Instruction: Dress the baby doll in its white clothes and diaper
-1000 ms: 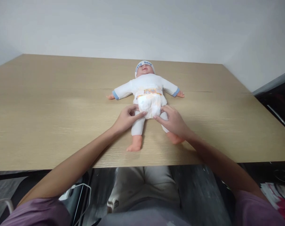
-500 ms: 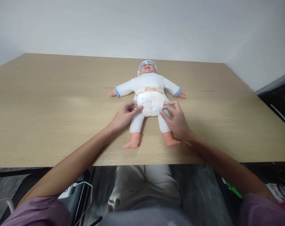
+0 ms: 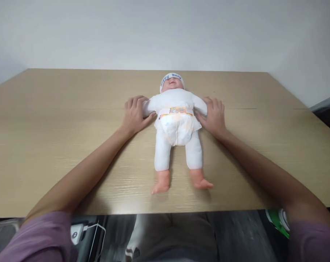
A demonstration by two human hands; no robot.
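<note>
A baby doll in a white suit and a "Happy Baby" hat lies on its back, feet toward me. Around its hips sits a white diaper with an orange printed waistband. My left hand is wrapped over the doll's arm on the left side, thumb toward the torso. On the other side my right hand closes over the doll's other arm. Both doll hands are hidden under my fingers. The doll's legs lie slightly apart, bare feet near the front of the table.
The wooden table runs back to a pale wall, with a thin seam across its top. Below its front edge, a white power socket with a cable is at the left, and a green item at the right.
Both hands have left the diaper's leg edges and moved up and outward onto the doll's arms. The doll appears lower in the picture, and its legs lie closer together.
</note>
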